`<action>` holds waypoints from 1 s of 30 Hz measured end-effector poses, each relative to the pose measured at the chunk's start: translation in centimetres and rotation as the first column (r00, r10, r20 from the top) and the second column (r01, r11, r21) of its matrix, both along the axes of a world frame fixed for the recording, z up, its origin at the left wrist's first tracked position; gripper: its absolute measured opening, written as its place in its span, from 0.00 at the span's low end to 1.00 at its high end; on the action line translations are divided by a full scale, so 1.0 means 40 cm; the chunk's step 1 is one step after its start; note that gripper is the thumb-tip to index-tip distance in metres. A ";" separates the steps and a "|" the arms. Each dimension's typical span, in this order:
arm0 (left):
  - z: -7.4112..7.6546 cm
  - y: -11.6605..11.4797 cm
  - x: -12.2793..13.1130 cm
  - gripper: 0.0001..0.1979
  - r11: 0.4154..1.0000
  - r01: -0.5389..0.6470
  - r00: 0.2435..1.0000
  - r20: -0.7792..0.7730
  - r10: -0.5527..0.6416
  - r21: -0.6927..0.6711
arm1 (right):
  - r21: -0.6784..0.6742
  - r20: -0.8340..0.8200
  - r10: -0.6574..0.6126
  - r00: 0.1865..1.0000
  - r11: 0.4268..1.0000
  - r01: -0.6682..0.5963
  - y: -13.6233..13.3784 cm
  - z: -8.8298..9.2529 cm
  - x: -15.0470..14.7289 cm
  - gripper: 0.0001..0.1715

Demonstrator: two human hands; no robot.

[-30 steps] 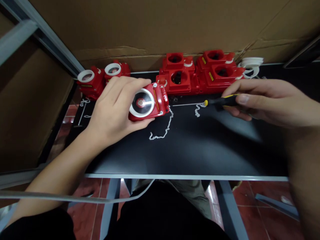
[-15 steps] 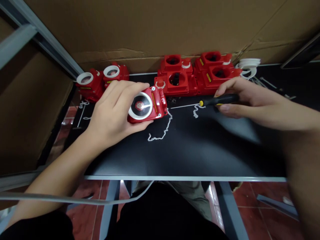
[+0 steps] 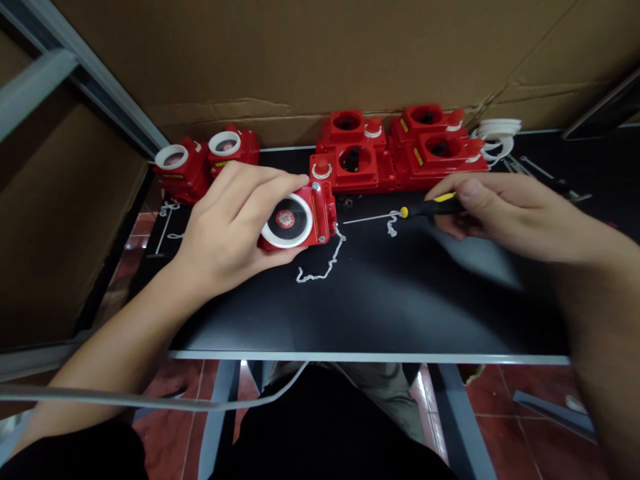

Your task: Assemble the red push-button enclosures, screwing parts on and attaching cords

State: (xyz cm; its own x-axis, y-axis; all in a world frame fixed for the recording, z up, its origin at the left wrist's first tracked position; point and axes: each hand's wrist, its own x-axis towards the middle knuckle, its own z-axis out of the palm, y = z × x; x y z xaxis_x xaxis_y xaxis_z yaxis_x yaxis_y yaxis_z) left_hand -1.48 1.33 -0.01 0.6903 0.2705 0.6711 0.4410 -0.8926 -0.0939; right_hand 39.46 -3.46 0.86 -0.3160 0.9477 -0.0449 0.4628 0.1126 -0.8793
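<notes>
My left hand [image 3: 233, 223] is wrapped round a red box with a round window [image 3: 321, 212], tilted over the black tabletop. A white ring frames the dark window, and screws show at the box's corners. From its right side hangs a thin chain [image 3: 330, 265], which trails onto the table. My right hand [image 3: 505, 210] is closed on the black and yellow handle of a screwdriver [image 3: 423, 207]. The shaft points left, its tip slightly apart from the box's right side. Beneath the screwdriver lies a short piece of chain [image 3: 392, 227].
Two similar red boxes with white rings [image 3: 183, 170] stand at the back left. Several red housings with open round holes [image 3: 356, 163] line the back centre. White rings [image 3: 497, 133] and loose metal tools [image 3: 545, 175] lie right of them. A cardboard wall [image 3: 310, 60] closes the back.
My right hand has turned its grip on the screwdriver, with the thumb now on top of the handle. The red box has tipped, its window facing up more, and shifted slightly right.
</notes>
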 end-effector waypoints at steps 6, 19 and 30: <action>0.002 -0.006 -0.001 0.34 0.998 -0.045 0.999 -0.024 0.044 -0.046 | 0.208 0.060 -0.139 0.988 0.970 0.124 0.003 -0.026 0.026 0.35; 0.002 -0.017 0.002 0.33 0.995 -0.100 0.994 -0.052 0.099 -0.023 | 0.138 0.098 -0.092 0.991 0.987 0.078 -0.002 0.013 0.003 0.44; 0.000 -0.008 -0.005 0.32 0.993 -0.110 0.991 -0.076 0.107 -0.042 | 0.085 0.021 -0.102 0.995 0.991 0.100 -0.008 -0.010 0.009 0.44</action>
State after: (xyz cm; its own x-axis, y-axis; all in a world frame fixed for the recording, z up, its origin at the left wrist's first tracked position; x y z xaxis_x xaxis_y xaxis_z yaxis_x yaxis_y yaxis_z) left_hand -1.70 1.01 0.00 0.7022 0.3756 0.6048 0.5289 -0.8439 -0.0899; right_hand 39.80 -3.78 0.47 -0.2179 0.9756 0.0286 0.4978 0.1363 -0.8565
